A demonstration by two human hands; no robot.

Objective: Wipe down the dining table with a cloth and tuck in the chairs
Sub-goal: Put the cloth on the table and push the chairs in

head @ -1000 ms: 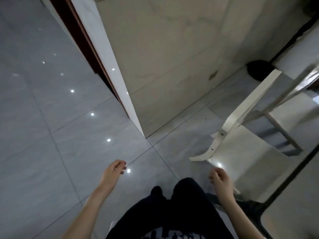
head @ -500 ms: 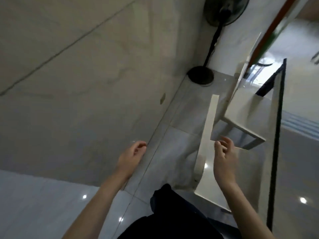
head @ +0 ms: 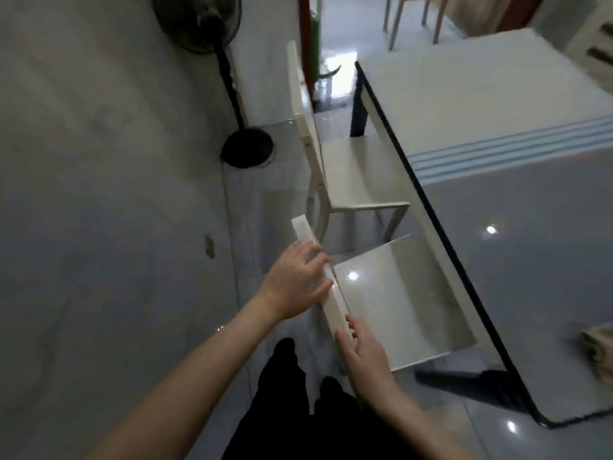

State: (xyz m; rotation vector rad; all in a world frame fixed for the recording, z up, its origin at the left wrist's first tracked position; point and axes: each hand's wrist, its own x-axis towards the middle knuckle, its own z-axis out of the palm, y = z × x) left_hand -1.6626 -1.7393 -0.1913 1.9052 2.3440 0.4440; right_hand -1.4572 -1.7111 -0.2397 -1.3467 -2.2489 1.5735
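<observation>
A white chair (head: 401,293) stands in front of me, its seat partly under the glossy dining table (head: 464,104) with a black edge. My left hand (head: 297,282) grips the top rail of the chair's backrest (head: 333,310) near its middle. My right hand (head: 363,355) holds the same rail at its near end. A second white chair (head: 355,171) stands farther along the same table side, seat partly under the top. A crumpled beige cloth (head: 597,348) lies on the table at the right edge of the view.
A black pedestal fan (head: 247,147) stands by the marble wall on the left, beyond the far chair. A narrow strip of tiled floor (head: 245,227) runs between wall and chairs. More chair legs (head: 414,18) show beyond the table. My dark trousers (head: 318,413) fill the bottom.
The view has swung right from the wall to the table and chairs. Both hands, free in the air before, have come onto the near chair's backrest rail.
</observation>
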